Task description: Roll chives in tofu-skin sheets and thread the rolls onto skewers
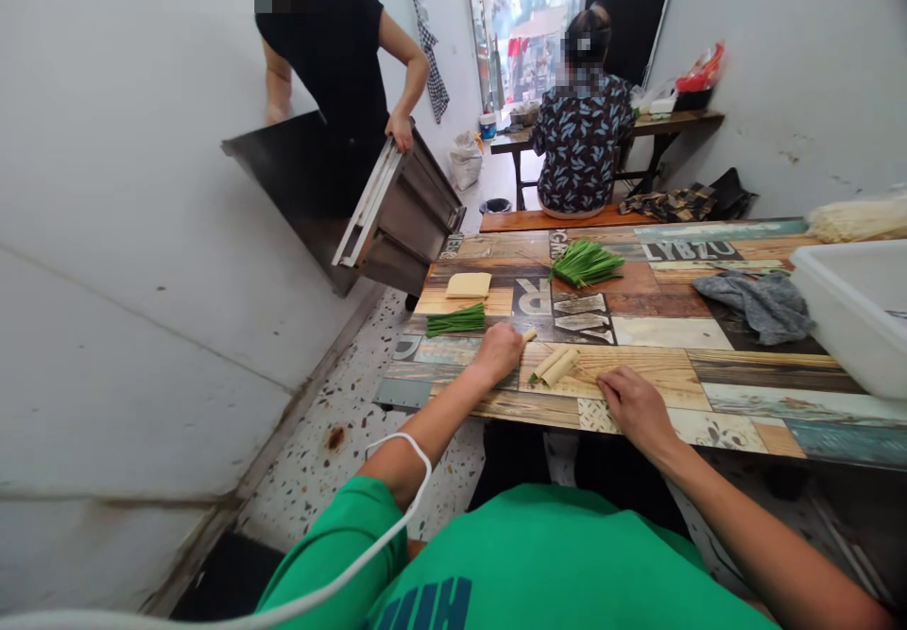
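Observation:
My left hand is closed around a pale yellow roll, whose end sticks out past the fingers. In front of me, between my hands, lie rolled tofu-skin sheets with green showing at their ends. Close to the table edge my right hand has its fingertips pressed together; whatever they hold is too small to make out. Beyond my left hand are a cut bundle of chives and a stack of flat tofu-skin sheets. Farther back rests a looser pile of chives.
A grey cloth and a white plastic tub stand on the patterned table at right. On the left, a person carries a large metal frame near the table's corner. Another person sits at the back table.

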`<state>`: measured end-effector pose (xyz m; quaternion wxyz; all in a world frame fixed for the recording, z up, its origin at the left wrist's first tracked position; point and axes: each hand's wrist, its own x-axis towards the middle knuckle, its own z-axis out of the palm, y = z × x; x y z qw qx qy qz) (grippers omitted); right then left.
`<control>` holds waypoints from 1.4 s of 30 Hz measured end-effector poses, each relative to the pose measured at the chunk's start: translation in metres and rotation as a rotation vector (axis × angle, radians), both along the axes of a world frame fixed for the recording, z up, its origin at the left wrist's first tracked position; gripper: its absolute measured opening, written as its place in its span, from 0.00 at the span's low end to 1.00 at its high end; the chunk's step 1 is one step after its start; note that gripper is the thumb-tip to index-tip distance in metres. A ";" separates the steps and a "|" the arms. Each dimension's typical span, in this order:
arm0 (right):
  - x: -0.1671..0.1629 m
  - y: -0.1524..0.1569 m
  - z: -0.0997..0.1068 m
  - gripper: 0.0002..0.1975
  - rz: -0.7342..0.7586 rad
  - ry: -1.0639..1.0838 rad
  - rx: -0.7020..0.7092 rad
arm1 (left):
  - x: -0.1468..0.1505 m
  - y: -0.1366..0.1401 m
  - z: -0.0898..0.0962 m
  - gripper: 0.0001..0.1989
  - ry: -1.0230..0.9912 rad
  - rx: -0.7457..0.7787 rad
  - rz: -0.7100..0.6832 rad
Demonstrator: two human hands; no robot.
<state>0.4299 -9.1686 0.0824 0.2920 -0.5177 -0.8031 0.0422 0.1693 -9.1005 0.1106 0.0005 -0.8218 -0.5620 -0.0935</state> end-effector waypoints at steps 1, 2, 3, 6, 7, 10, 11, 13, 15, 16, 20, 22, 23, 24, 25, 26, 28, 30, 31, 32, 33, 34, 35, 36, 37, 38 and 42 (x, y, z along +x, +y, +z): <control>-0.001 0.000 0.000 0.16 0.002 -0.002 -0.001 | 0.000 0.000 0.000 0.19 -0.003 0.001 -0.003; -0.001 0.001 0.001 0.16 0.004 -0.005 -0.001 | -0.001 0.000 0.000 0.19 -0.003 0.004 -0.005; -0.002 0.001 0.001 0.16 0.005 -0.010 -0.003 | -0.001 0.000 0.000 0.19 -0.002 0.007 -0.007; -0.003 0.002 0.002 0.16 0.004 -0.026 -0.009 | -0.001 0.000 0.001 0.19 -0.004 0.000 -0.009; -0.004 0.002 0.002 0.16 0.004 -0.028 -0.011 | -0.001 0.000 0.001 0.19 -0.004 -0.004 -0.011; -0.005 0.004 0.003 0.16 -0.001 -0.038 -0.019 | -0.001 0.000 0.003 0.19 0.018 -0.014 -0.017; -0.006 0.004 0.003 0.16 -0.005 -0.043 -0.023 | -0.001 0.000 0.003 0.19 0.030 -0.017 -0.019; -0.007 0.006 0.002 0.15 -0.009 -0.061 -0.034 | -0.001 0.000 0.003 0.19 0.048 -0.022 -0.023; -0.009 0.008 0.002 0.15 -0.012 -0.081 -0.046 | -0.002 0.001 0.003 0.19 0.051 -0.025 -0.031; -0.011 0.009 0.002 0.15 -0.013 -0.091 -0.052 | -0.002 0.001 0.003 0.19 0.046 -0.025 -0.035; -0.025 0.018 0.006 0.15 -0.004 -0.140 -0.087 | -0.003 0.004 0.002 0.20 0.013 -0.042 -0.051; -0.035 0.024 0.009 0.15 0.001 -0.165 -0.111 | -0.004 0.006 0.003 0.20 0.004 -0.062 -0.052; -0.039 0.027 0.011 0.15 0.000 -0.177 -0.122 | -0.005 0.007 0.004 0.19 0.000 -0.076 -0.054; -0.044 0.030 0.013 0.15 -0.004 -0.187 -0.134 | -0.005 0.008 0.005 0.19 -0.006 -0.091 -0.055; -0.047 0.032 0.015 0.15 -0.008 -0.196 -0.144 | -0.005 0.008 0.007 0.18 -0.011 -0.107 -0.058; -0.050 0.034 0.016 0.15 -0.011 -0.203 -0.153 | -0.004 0.007 0.009 0.18 -0.015 -0.124 -0.058; -0.053 0.035 0.018 0.15 -0.018 -0.214 -0.163 | -0.002 0.003 0.014 0.18 -0.012 -0.148 -0.037; -0.055 0.034 0.019 0.15 -0.030 -0.213 -0.161 | 0.002 -0.005 0.017 0.19 0.004 -0.127 0.010; -0.055 0.033 0.018 0.15 -0.040 -0.208 -0.157 | 0.005 -0.010 0.017 0.19 0.011 -0.104 0.039; -0.055 0.033 0.018 0.15 -0.047 -0.201 -0.152 | 0.008 -0.015 0.017 0.20 0.012 -0.077 0.072; -0.055 0.033 0.017 0.15 -0.046 -0.190 -0.147 | 0.010 -0.019 0.016 0.20 0.007 -0.053 0.108; -0.055 0.033 0.015 0.15 -0.040 -0.176 -0.139 | 0.013 -0.023 0.014 0.19 -0.006 -0.036 0.144; -0.054 0.034 0.013 0.15 -0.025 -0.157 -0.128 | 0.016 -0.026 0.012 0.18 -0.027 -0.026 0.180; -0.053 0.034 0.010 0.15 -0.009 -0.133 -0.108 | 0.018 -0.029 0.010 0.17 -0.056 -0.020 0.212; -0.051 0.035 0.007 0.14 0.006 -0.105 -0.078 | 0.021 -0.030 0.008 0.17 -0.084 -0.014 0.236; -0.048 0.037 0.004 0.14 0.017 -0.077 -0.042 | 0.023 -0.031 0.005 0.18 -0.115 -0.004 0.248; -0.034 0.046 -0.003 0.15 0.028 -0.019 0.090 | 0.030 -0.029 -0.002 0.21 -0.180 0.054 0.234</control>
